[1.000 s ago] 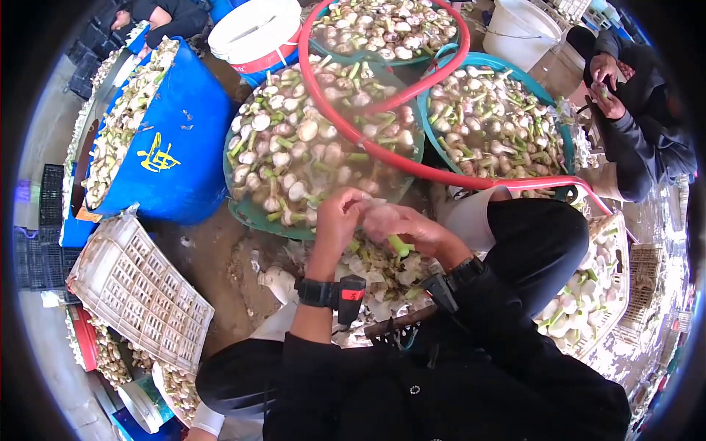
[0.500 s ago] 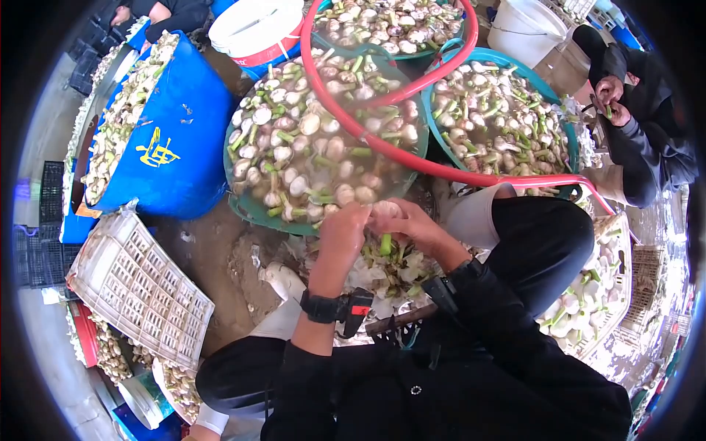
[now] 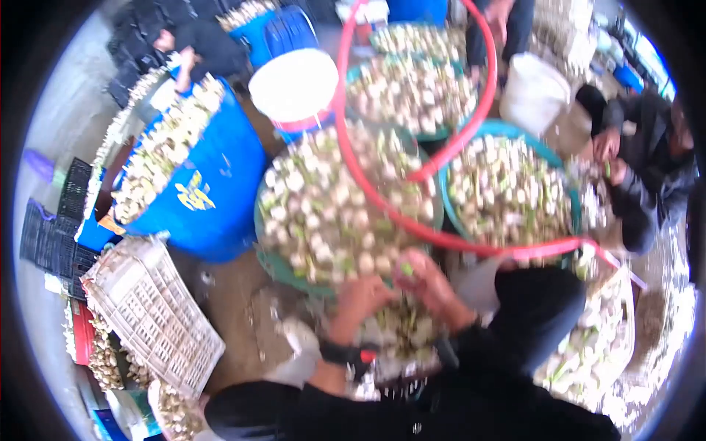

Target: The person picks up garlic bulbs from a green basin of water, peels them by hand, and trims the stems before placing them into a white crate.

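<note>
The whole view is blurred. My right hand [image 3: 426, 283] is closed around a garlic bulb [image 3: 406, 266], whose green cut stem shows between the fingers. Just to its left, my left hand [image 3: 362, 300] has its fingers curled together; whatever they may hold is smeared. Both hands are at the near rim of a large green tub [image 3: 283, 273] filled with garlic bulbs in murky water. Below them, a heap of garlic skins and leaves [image 3: 404, 323] lies between my knees.
A red hose [image 3: 441, 237] loops over the tubs. Another garlic tub [image 3: 446, 198] stands right. A blue barrel [image 3: 232, 184] and white crate [image 3: 158, 312] are left; a crate of garlic [image 3: 626, 323] is by my right knee. A co-worker [image 3: 647, 162] sits at right.
My hands have moved apart; the bulb stays in the right one. The view has tilted up, so the tubs appear lower and more people's hands and legs show at the top.
</note>
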Demonstrator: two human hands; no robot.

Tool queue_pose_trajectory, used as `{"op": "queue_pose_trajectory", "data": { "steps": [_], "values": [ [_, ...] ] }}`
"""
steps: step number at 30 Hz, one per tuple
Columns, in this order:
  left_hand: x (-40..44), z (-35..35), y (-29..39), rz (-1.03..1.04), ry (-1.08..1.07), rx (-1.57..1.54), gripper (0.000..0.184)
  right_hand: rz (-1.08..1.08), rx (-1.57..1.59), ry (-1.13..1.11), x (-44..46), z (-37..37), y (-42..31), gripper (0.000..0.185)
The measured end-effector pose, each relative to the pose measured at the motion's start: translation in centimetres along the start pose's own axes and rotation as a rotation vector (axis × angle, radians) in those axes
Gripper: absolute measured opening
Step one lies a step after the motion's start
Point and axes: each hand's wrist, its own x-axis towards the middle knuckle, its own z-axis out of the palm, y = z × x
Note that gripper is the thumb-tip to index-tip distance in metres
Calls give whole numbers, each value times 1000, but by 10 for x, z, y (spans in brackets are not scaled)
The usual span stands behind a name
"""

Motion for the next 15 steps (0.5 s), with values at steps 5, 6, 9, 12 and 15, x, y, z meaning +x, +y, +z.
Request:
{"op": "queue_pose_trajectory", "data": {
  "steps": [5,6,9,12,15],
  "values": [
    [25,58,-11,172,204,-643,31,-68,10,-69,-3,7,4,41],
    [17,46,1,112,163,-719,32,-113,-27,-77,-2,4,6,41],
    [8,47,3,-14,231,-874,24,-270,-346,-78,-6,10,6,43],
    [11,36,12,-348,-83,-1371,19,-397,-392,-132,-9,9,11,47],
    [3,36,9,-419,-76,-1518,21,-443,-450,-184,-12,20,0,44]
  ]
}}
